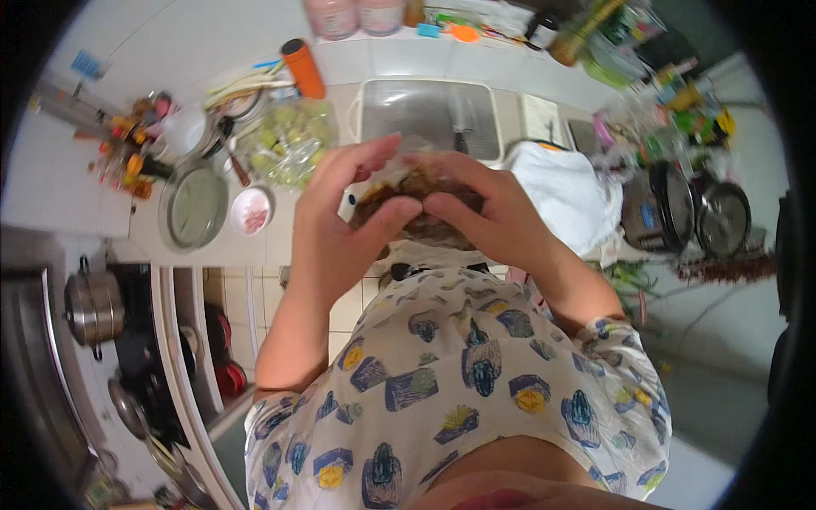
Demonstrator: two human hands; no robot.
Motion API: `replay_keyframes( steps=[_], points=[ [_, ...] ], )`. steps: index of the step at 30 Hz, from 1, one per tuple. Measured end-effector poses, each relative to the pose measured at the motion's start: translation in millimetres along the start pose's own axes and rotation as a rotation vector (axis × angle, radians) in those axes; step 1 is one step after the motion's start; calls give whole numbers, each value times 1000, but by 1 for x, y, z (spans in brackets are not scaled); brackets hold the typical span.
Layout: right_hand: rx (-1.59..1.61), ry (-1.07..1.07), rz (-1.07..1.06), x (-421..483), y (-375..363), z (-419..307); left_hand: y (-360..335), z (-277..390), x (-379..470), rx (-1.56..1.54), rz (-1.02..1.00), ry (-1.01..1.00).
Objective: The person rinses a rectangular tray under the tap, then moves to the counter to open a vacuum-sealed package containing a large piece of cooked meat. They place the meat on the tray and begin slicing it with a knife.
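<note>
My left hand [350, 210] and my right hand [488, 207] are raised over the counter in front of my chest, their thumbs nearly meeting. Both are closed around a clear plastic bag [437, 233] with dark brown contents, blurred and partly hidden by my fingers. Beyond the hands lies a cutting board [414, 115] with a pale rim, and on it rests a knife with a dark handle [459, 140]. A plastic bag of green round produce [290, 137] lies left of the board. The small white bowl [252, 211] near my left hand contains pinkish pieces.
A large glass bowl [194, 207] stands at the left, with an orange bottle [303, 69] behind the produce. To the right are a white cloth [561, 191] and a dark lidded container [656, 207]. Bottles and bags crowd both sides. A steel pot [94, 308] sits on the stove at far left.
</note>
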State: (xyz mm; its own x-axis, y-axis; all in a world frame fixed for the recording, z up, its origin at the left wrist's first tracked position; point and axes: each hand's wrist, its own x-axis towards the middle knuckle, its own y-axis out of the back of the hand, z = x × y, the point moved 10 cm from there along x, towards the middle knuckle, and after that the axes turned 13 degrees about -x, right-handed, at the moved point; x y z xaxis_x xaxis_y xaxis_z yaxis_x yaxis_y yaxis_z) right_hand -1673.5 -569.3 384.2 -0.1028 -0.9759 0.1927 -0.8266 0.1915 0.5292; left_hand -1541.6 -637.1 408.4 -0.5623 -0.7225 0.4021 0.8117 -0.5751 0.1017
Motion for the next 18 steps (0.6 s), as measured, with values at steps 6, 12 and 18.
replay_keyframes(
  steps=[6, 12, 18],
  points=[
    [-53, -79, 36, -8, 8, -12, -17, -3, 27, -158, -71, -43],
    [112, -121, 333, -19, 38, -19, -37, 3, 37, -451, -81, 52],
    [-55, 58, 542, -22, 77, -46, -54, 38, 59, -519, -106, -49]
  ],
)
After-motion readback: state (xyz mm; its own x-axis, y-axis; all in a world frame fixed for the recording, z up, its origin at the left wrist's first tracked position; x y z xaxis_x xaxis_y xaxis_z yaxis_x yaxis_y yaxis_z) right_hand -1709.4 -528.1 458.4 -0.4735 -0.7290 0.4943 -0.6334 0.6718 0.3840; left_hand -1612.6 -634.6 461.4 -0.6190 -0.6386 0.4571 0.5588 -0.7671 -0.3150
